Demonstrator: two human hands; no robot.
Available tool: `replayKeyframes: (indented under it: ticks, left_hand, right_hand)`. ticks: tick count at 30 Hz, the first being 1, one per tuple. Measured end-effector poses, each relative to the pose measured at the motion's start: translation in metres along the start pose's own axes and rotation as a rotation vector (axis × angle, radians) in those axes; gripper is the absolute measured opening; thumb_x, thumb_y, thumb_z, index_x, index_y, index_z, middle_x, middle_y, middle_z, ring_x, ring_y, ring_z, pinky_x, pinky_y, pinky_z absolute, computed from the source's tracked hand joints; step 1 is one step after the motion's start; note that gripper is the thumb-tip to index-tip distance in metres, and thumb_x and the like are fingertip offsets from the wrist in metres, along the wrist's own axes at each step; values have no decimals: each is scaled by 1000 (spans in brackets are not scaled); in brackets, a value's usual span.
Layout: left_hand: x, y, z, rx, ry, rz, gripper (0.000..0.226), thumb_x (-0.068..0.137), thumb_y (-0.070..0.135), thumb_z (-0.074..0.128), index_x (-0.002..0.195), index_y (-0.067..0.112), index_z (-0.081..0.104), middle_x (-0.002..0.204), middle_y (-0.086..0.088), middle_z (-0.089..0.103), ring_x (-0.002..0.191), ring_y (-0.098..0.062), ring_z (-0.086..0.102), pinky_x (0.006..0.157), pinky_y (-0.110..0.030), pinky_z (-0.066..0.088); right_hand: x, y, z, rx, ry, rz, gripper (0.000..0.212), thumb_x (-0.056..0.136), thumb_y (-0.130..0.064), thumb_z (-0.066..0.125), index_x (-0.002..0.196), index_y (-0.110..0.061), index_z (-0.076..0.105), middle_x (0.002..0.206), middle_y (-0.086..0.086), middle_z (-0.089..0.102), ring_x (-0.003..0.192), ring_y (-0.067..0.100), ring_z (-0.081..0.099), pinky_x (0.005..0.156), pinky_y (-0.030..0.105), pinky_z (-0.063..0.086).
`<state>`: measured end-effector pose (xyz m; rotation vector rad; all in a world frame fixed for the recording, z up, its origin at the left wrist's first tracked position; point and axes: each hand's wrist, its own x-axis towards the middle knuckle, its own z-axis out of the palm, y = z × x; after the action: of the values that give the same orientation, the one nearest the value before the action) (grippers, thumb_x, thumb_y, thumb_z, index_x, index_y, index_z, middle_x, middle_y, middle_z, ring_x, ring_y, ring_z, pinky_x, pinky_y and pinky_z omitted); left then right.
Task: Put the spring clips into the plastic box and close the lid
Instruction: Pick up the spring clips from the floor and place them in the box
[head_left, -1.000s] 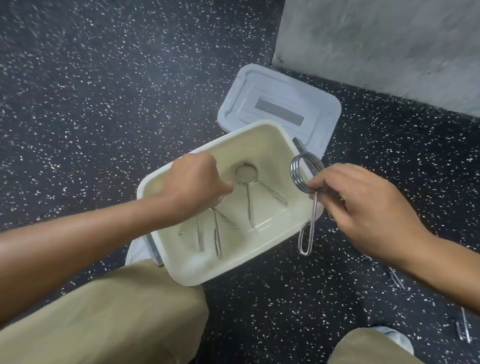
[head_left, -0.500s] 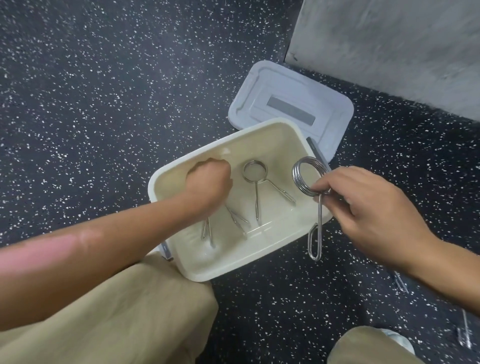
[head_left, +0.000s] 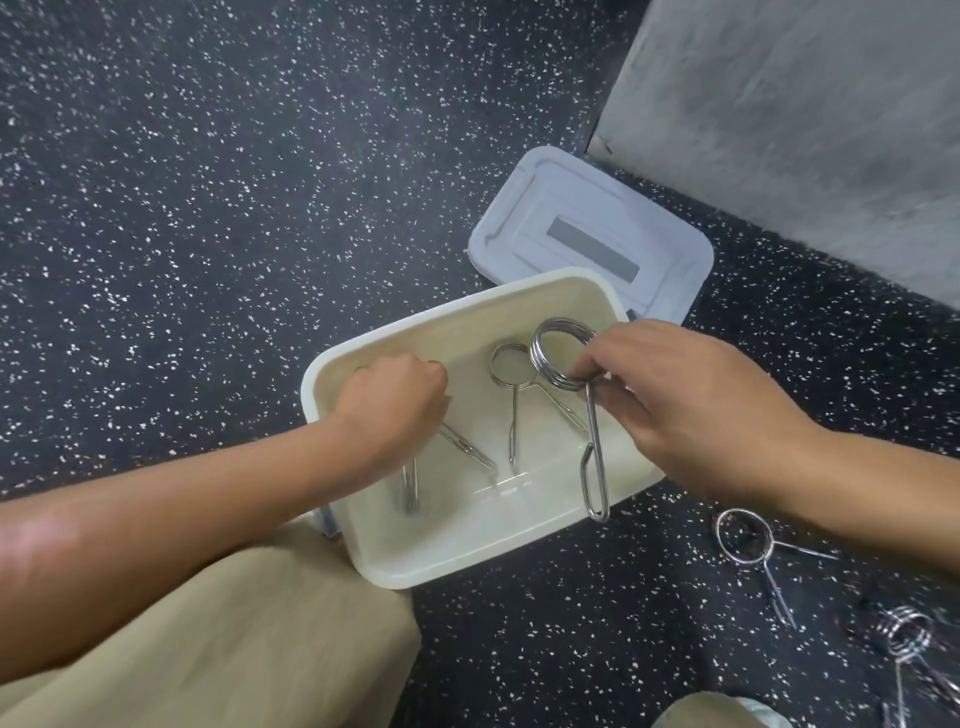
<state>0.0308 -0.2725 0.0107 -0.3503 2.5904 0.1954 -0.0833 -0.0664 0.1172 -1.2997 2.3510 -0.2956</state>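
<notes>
Plastic box (head_left: 363, 530), open; lid (head_left: 592, 234) at its 1 o'clock. Left hand (head_left: 395, 405) fisted on a clip (head_left: 467, 451) inside. Right hand (head_left: 691, 400) pinching spring clip (head_left: 558, 356) over the box: lower it flat, beside the loose clip (head_left: 511, 384).

1 view only, head-worn, wide-angle, looking forward and steeply down from above. Close range: both forearms enter from the bottom edge, left hand (head_left: 395, 400) at frame centre, right hand (head_left: 691, 410) toward 3 o'clock. Box (head_left: 467, 551) sits just below centre, near the lens; lid (head_left: 587, 234) beyond it toward 1 o'clock. Speckled dark floor (head_left: 208, 208) fills 9 to 12 o'clock. Grey wall (head_left: 805, 130) cuts the corner at 2 o'clock. Knee in tan trousers (head_left: 234, 639) at 7 o'clock, very near. Straight lines bow toward the edges. No 2nd view to share the scene.
</notes>
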Motion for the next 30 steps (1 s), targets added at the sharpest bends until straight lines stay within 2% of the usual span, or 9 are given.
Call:
replayKeyframes:
  ticks: [4,6,9,12,14,17,20,24,30]
  left_hand:
    - [-14,-5,-5,-67,45,12,32,101,32,43,90,8,61,84,-14,66,74,-35,56,58,-35,43]
    - [-19,-8,-8,-111,68,29,33,101,34,44,84,9,57,77,-11,63,71,-35,55,59,-37,45]
    - [-28,-9,-12,-174,108,61,38,102,42,46,79,12,50,68,-5,52,67,-33,49,57,-36,39]
    - [-39,-6,-15,-218,127,88,40,102,44,46,79,12,53,62,2,44,67,-30,50,55,-36,38]
    - [-45,-5,-17,-246,125,92,41,102,44,46,79,12,53,63,2,48,69,-29,56,55,-36,39]
    - [-49,-4,-19,-253,142,109,41,101,44,46,78,11,54,64,1,52,66,-28,56,54,-35,39]
    - [-49,-3,-20,-257,138,103,40,101,44,46,80,12,53,68,0,54,67,-28,54,54,-34,35]
    - [-49,2,-24,-255,125,110,41,101,46,45,80,12,54,67,-1,56,67,-28,56,54,-35,40]
    - [-44,7,-31,-247,128,131,40,100,48,45,80,14,55,68,-3,61,69,-32,57,61,-38,51]
  right_hand:
    - [24,-6,5,-9,-51,-2,16,96,-21,52,106,-24,65,103,-8,65,98,18,57,77,41,49]
    - [38,-5,17,-19,-67,-3,18,95,-17,51,105,-23,65,101,-5,65,96,20,57,74,39,49]
    - [58,3,44,-7,-109,-13,21,92,-7,50,99,-22,63,97,-1,63,89,25,59,69,39,49]
    - [71,10,67,-31,-130,8,28,88,-6,47,104,-22,62,99,4,62,86,30,59,63,33,41]
    - [74,11,75,-114,-175,52,33,85,-9,43,110,-21,59,103,6,62,88,32,59,62,31,35]
    - [77,6,81,-368,-221,8,42,82,3,47,118,-17,56,101,9,65,88,35,64,58,33,33]
    - [80,2,83,-504,-254,-42,40,83,5,49,117,-13,56,99,6,69,90,33,67,57,34,33]
    - [81,-1,86,-571,-292,-82,35,82,6,51,111,-12,59,100,5,70,91,31,69,56,33,31]
    - [75,6,84,-481,-233,-46,41,84,5,49,120,-14,53,105,6,65,92,33,67,56,34,32]
